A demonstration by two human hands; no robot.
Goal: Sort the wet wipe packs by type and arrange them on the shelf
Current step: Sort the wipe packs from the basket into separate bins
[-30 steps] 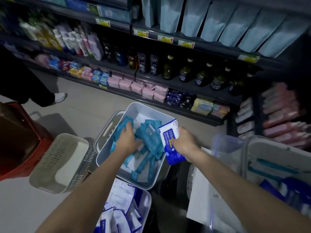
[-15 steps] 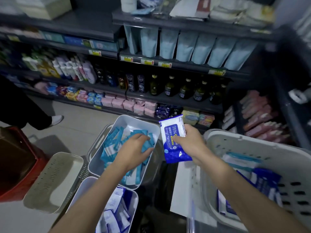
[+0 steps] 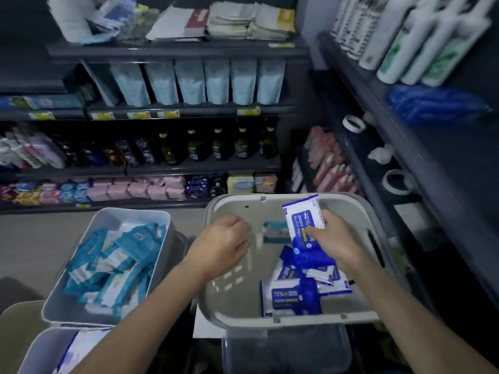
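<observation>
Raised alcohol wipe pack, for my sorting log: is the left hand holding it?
No, the right hand grips the raised alcohol wipe pack over the basket.

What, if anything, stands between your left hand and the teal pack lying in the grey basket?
Nothing visible does. The left hand hovers over the grey basket, and the teal pack lies beside its fingers with only bare basket floor between. The blue pack gripped by the right hand covers just the teal pack's far end.

Bare left hand [image 3: 219, 247], bare right hand [image 3: 332, 238]; forearms uncovered as far as frame shows.
</observation>
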